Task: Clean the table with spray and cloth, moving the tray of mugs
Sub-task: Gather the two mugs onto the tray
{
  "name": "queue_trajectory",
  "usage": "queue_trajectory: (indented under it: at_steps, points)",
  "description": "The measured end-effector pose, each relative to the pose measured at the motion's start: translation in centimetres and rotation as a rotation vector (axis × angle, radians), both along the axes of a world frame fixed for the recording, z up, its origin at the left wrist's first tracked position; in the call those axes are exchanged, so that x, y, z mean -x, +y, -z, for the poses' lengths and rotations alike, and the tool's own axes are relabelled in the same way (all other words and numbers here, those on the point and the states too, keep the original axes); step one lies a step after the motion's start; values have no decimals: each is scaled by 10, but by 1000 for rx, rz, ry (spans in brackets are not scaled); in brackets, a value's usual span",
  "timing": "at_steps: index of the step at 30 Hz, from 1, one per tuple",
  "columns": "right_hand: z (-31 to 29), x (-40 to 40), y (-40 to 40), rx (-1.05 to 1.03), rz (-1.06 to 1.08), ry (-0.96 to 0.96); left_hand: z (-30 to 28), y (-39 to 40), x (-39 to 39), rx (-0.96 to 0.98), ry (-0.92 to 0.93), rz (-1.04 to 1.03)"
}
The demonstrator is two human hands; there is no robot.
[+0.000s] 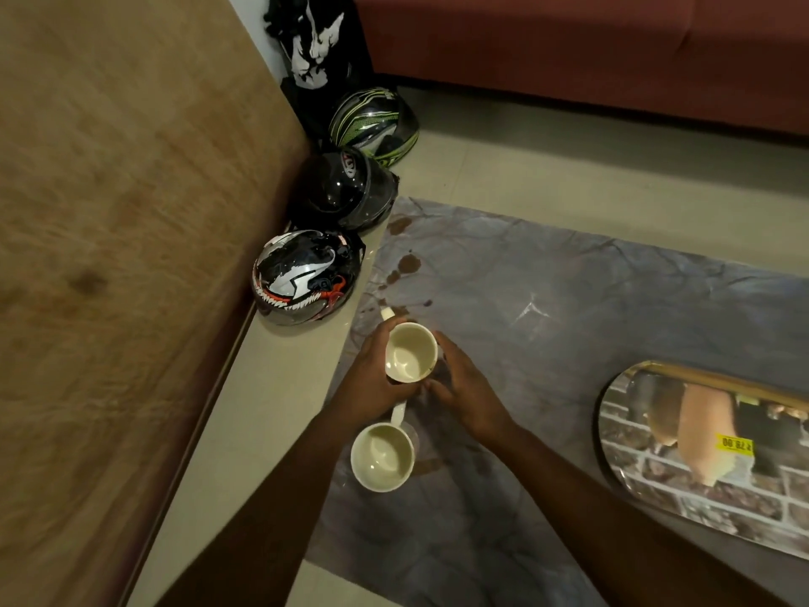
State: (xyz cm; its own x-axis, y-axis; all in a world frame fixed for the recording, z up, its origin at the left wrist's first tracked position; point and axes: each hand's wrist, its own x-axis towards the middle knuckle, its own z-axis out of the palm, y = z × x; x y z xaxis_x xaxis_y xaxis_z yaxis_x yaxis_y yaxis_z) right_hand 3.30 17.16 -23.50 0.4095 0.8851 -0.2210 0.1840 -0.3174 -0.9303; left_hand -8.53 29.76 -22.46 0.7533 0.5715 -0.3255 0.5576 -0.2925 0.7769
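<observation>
Two cream mugs stand near the left edge of the grey marble-patterned table point(569, 300). My left hand point(372, 378) wraps round the far mug point(410, 352) from its left side. My right hand point(464, 387) lies against that mug's right side with its fingers curved round it. The near mug point(381, 456) stands empty just below, its handle pointing up toward my hands. Brown liquid stains point(409, 263) dot the table beyond the mugs. An oval tray point(700, 449) with a printed picture lies at the right of the table, with no mugs on it.
Three motorbike helmets point(306, 276) sit on the floor to the left of the table, beside a brown bed or sofa point(109, 256). A dark bag point(315, 46) leans in the corner. A red sofa point(591, 46) runs along the far side.
</observation>
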Motion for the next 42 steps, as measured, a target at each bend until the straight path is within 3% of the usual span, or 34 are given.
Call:
queue_trajectory:
  at_steps: [4,7,12,17,24,28,36,42]
  points:
    - [-4,-13,-17,115,-24,-173,-25,-28,-16,-408,254,-105]
    - [-18,-31,-42,92,71,-217,-41,-76,-49,-522,95,-127]
    - [-30,-77,-121,117,210,-314,-46,-148,-109,-380,-20,32]
    - [-25,-117,-242,264,362,-352,-28,-237,-159,-193,25,142]
    - [1,-137,-353,496,346,-399,5,-296,-185,-377,300,62]
    - [22,-133,-368,589,120,-490,19,-285,-191,-198,388,-175]
    - [35,-120,-355,644,121,-548,35,-264,-183,97,376,-363]
    - [37,-120,-311,535,42,-643,35,-245,-133,297,235,-545]
